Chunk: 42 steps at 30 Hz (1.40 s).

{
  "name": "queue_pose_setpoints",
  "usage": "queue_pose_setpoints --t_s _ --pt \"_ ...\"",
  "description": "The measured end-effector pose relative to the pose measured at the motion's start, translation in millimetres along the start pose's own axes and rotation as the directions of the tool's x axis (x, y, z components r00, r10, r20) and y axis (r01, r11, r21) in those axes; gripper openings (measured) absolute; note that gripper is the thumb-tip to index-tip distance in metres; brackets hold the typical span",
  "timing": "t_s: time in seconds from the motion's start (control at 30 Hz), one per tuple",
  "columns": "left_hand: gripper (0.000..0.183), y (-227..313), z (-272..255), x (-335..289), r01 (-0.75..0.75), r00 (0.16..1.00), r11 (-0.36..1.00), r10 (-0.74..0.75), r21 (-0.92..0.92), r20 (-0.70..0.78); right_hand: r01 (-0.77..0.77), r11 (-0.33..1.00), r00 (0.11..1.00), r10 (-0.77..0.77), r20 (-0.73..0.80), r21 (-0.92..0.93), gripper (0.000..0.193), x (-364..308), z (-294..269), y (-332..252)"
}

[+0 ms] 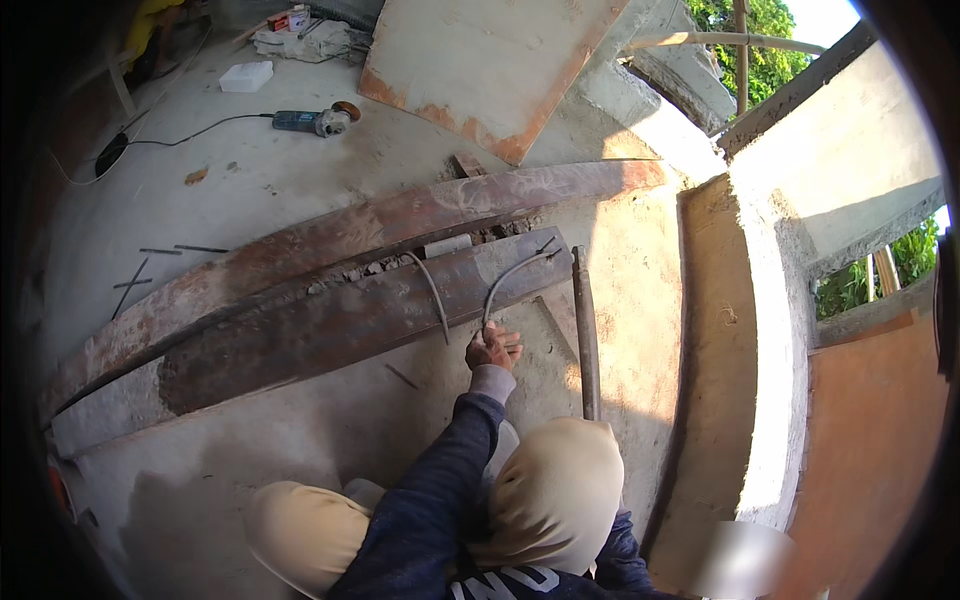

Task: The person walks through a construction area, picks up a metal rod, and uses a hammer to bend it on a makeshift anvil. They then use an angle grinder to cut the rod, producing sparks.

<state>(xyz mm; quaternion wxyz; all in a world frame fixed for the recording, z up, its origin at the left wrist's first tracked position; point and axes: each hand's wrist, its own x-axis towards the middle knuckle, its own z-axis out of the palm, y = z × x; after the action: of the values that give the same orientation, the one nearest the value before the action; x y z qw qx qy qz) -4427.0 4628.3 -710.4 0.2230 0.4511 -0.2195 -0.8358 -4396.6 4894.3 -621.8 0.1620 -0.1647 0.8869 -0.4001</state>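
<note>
My left hand (493,347), in a dark blue sleeve, is closed round the lower end of a bent grey rod (503,277). The rod curves up and right, its far end lying near the right end of a dark, worn beam (330,335). Short prongs show at that far end. Left of my hand, a second bent rod (431,290) lies across the same beam. A long pipe-like bar (586,340) stands to the right, its lower end hidden behind my knee. Only my right sleeve (620,550) shows; the hand itself is out of sight.
A long curved board (380,215) lies beyond the beam, with rubble (365,270) between them. Farther off are a corded angle grinder (315,120), a white box (246,77) and a large panel (490,60). A low concrete wall (720,330) runs along the right. Short rods (130,285) lie left.
</note>
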Motion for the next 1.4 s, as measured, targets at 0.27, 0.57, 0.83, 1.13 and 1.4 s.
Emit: queue_pose_setpoints --t_s 0.27,0.57,0.83,1.13,1.4 --pt "0.052 32.6 -11.8 -0.2 -0.041 0.999 0.994 0.040 0.103 0.012 -0.083 0.987 0.985 0.102 0.136 -0.138 0.039 23.4 16.8 -24.0" --pt "0.042 38.0 -34.6 14.7 -0.170 0.983 0.895 0.126 0.411 0.131 -0.019 0.971 0.972 0.074 0.225 -0.240 0.047 88.3 2.5 1.3" --pt "0.044 42.5 -28.9 7.3 -0.117 0.993 0.872 0.088 0.476 0.083 -0.052 0.945 0.967 0.129 0.220 -0.324 0.051 120.3 -26.6 -6.6" --pt "0.047 35.7 -35.0 17.8 -0.113 0.993 0.882 0.079 0.457 0.093 -0.155 0.987 0.912 0.163 0.376 -0.050 0.047 70.6 17.1 -60.4" --pt "0.046 43.9 -39.5 18.0 -0.185 0.982 0.833 0.133 0.521 0.135 -0.277 0.955 0.906 0.221 0.362 0.110 0.048 57.2 40.2 -74.2"
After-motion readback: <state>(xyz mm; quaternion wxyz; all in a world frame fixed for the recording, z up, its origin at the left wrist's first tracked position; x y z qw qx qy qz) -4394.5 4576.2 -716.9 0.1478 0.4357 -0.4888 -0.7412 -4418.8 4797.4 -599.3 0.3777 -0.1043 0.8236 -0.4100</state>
